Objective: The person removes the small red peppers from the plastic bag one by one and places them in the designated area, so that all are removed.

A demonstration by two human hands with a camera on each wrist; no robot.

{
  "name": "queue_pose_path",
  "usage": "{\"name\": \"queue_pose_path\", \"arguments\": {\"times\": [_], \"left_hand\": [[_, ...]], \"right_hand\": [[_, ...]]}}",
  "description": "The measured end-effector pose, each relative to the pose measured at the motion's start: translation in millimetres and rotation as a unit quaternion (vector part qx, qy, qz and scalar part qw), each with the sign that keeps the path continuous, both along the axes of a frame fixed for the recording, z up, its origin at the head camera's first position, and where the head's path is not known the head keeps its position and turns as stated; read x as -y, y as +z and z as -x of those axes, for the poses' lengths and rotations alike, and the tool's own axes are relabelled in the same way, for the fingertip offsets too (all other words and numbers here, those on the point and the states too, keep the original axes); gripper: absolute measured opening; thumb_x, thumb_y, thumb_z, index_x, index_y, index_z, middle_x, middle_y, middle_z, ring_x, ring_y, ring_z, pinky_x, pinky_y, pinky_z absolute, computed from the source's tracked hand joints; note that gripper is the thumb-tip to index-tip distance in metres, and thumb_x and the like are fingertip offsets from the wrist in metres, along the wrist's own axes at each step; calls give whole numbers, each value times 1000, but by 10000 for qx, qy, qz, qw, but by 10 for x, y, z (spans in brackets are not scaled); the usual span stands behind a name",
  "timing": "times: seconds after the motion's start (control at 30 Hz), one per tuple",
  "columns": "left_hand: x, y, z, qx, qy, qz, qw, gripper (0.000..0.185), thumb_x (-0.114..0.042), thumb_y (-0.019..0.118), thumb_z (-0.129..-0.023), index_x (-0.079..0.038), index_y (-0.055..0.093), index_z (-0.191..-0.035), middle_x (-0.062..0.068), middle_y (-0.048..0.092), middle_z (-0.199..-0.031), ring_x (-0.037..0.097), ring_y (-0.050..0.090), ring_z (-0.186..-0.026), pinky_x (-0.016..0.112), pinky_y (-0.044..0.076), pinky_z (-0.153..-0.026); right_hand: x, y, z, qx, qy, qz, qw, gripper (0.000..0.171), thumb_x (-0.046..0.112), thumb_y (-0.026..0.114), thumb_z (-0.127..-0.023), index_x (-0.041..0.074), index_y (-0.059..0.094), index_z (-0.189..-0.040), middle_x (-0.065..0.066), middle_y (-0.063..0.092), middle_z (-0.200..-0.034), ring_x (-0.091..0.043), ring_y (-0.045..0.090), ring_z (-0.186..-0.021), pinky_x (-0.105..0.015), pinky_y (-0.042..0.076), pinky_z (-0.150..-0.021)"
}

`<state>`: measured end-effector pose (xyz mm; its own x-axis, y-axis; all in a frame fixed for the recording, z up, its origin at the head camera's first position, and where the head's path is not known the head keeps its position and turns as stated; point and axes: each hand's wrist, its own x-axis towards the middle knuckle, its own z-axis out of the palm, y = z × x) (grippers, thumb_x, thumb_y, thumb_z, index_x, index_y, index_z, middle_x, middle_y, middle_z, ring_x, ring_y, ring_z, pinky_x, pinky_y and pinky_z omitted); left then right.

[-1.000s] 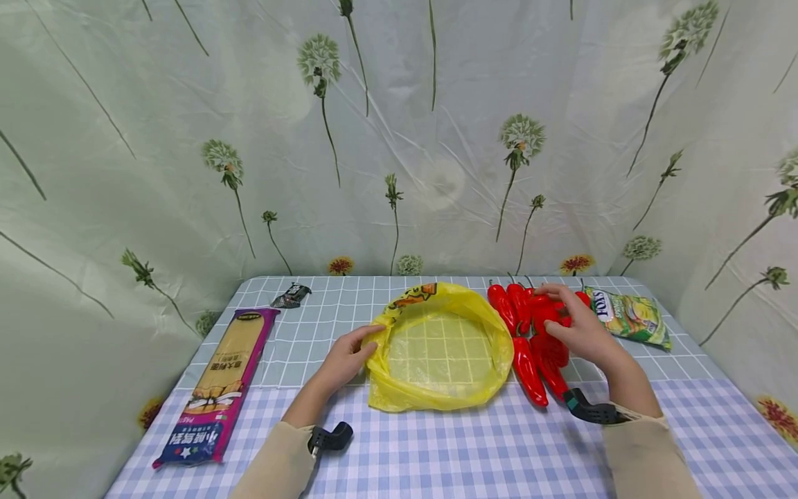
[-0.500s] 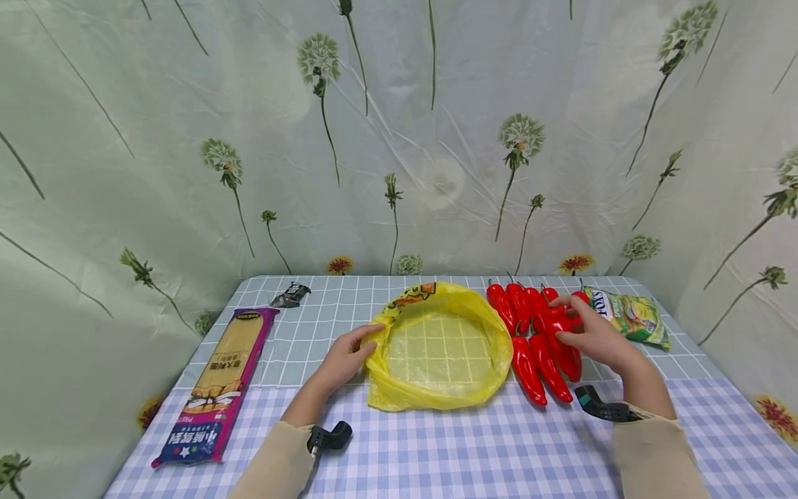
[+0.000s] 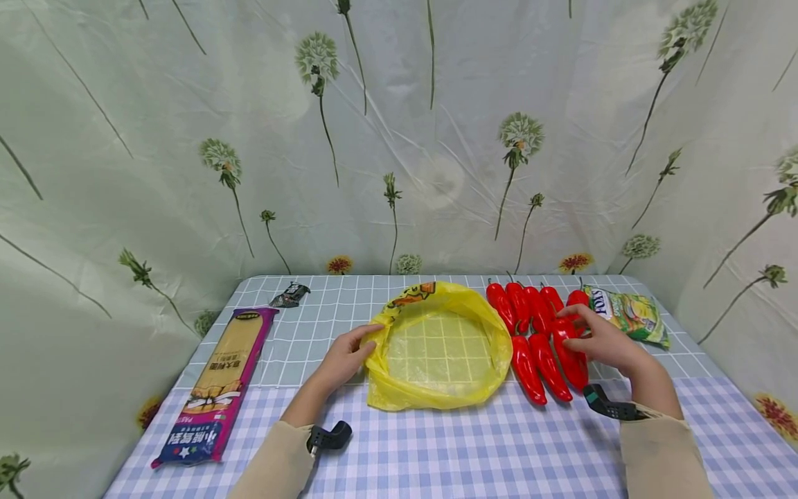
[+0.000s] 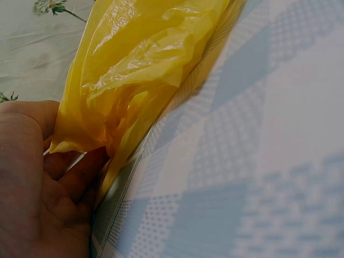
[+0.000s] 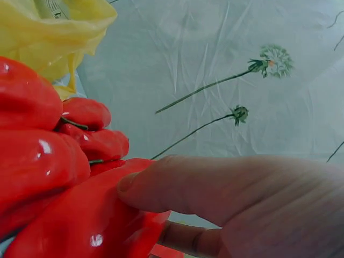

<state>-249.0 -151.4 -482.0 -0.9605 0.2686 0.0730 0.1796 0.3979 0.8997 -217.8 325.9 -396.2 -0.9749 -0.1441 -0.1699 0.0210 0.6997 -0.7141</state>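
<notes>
A yellow plastic bag (image 3: 408, 398) stands on the table with its mouth spread wide. My left hand (image 3: 345, 355) pinches its left rim; in the left wrist view the thumb and curled fingers hold the crumpled plastic (image 4: 123, 80). Right of the bag, several glossy red peppers (image 3: 526, 371) lie in two rows. My right hand (image 3: 605, 339) grips the red pepper (image 3: 570, 364) at the right end of the front row. In the right wrist view the thumb presses that pepper's top (image 5: 91, 215), with the fingers on its far side, partly hidden.
A green and yellow FOX'S packet (image 3: 632, 315) lies behind the right hand. At left is a long pasta packet (image 3: 218, 384), with a small black wrapper (image 3: 289, 296) beyond it. A floral curtain (image 3: 399, 138) closes off the back of the table.
My right hand has shifted rightward with a pepper, which now lies at the front row's right end. The neighbouring front pepper lies uncovered. My left hand has stayed at the bag's rim.
</notes>
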Motion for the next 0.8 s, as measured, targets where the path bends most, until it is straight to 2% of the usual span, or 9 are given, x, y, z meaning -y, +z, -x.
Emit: {"name": "queue_pose_path", "arguments": {"times": [0.27,0.53,0.8], "left_hand": [[-3,3,-2,9,23,14,10000,37,-17,57,-101,-25,61,-137,4,54,-149,26,49,-139,48,44,-113],[-7,10,-16,-24,65,35,10000,36,-18,57,-101,-25,62,-136,4,56,-147,26,50,-138,48,44,-112],[-5,-2,-7,-78,71,68,9999,36,-17,57,-101,-25,62,-136,5,56,-147,25,52,-135,44,47,-108]], "right_hand": [[-53,-53,11,240,5,29,9997,61,16,66,-94,2,34,-144,-28,50,-121,-27,58,-99,-37,62,-73],[-72,-98,8,362,-76,139,9992,60,18,63,-96,1,34,-146,-33,47,-127,-25,60,-96,-37,62,-74],[-86,-151,4,403,-108,72,9991,62,24,66,-95,4,39,-147,-33,48,-130,-28,60,-101,-38,62,-75]]}}
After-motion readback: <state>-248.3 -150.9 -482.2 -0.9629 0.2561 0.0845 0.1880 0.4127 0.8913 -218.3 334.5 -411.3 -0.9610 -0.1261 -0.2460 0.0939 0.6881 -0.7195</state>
